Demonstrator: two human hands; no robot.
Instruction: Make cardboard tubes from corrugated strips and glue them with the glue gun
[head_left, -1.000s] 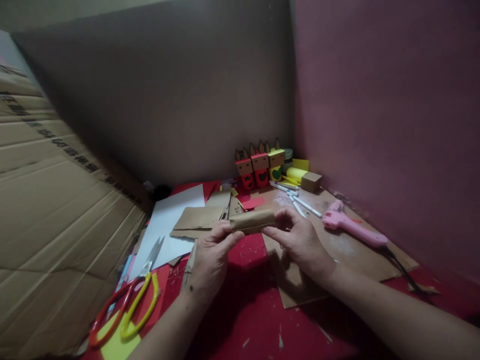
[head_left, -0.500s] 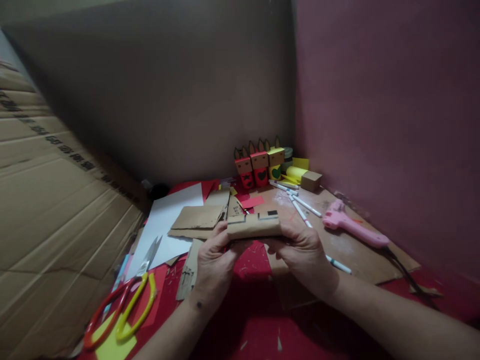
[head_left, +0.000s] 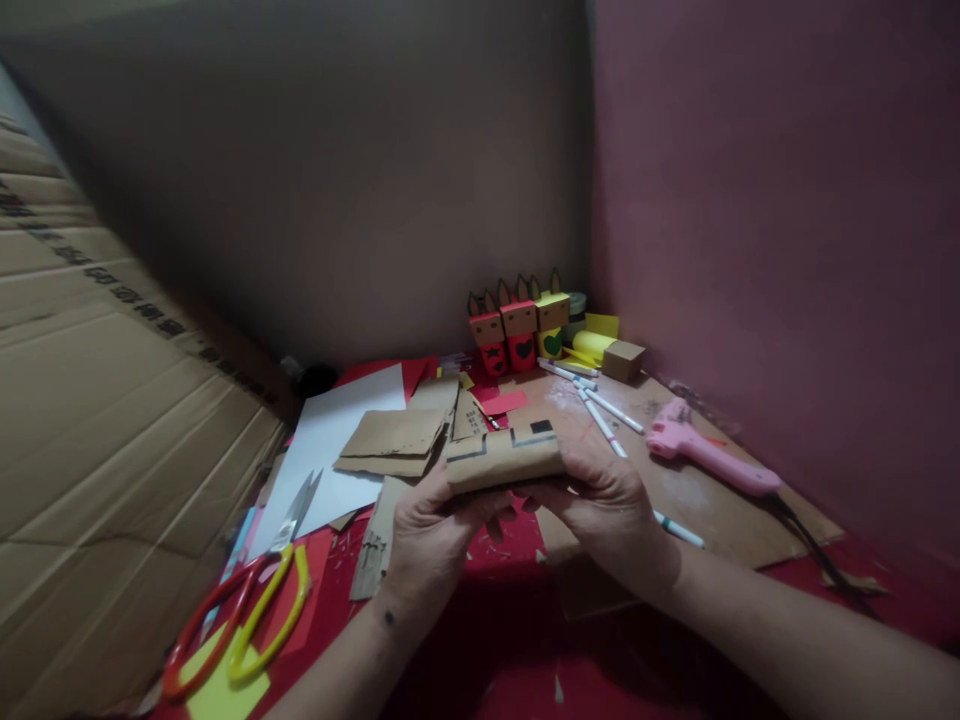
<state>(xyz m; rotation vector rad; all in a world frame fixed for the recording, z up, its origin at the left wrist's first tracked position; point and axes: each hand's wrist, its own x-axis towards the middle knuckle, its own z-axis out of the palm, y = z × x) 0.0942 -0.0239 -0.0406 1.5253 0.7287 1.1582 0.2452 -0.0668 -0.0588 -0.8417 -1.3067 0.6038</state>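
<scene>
Both hands hold a folded brown cardboard piece (head_left: 504, 458) with dark marker lines, a little above the red table surface (head_left: 495, 640). My left hand (head_left: 426, 545) grips its left end with fingers curled under and thumb on top. My right hand (head_left: 611, 510) closes on its right end in the same way. The cardboard lies roughly level, with its marked face turned toward me.
Scissors with red and yellow handles (head_left: 240, 600) lie at the lower left on coloured paper. White paper (head_left: 330, 440) and cardboard scraps (head_left: 394, 440) sit ahead. Small cardboard figures (head_left: 517, 330), white markers (head_left: 607, 410) and a pink glue gun (head_left: 705, 455) lie at the back right. A large cardboard sheet (head_left: 112, 400) leans at the left.
The cardboard piece has turned from edge-on to show its marked face and has dropped closer to me. Both hands have shifted their grip under it. A marker under my right hand has come into sight.
</scene>
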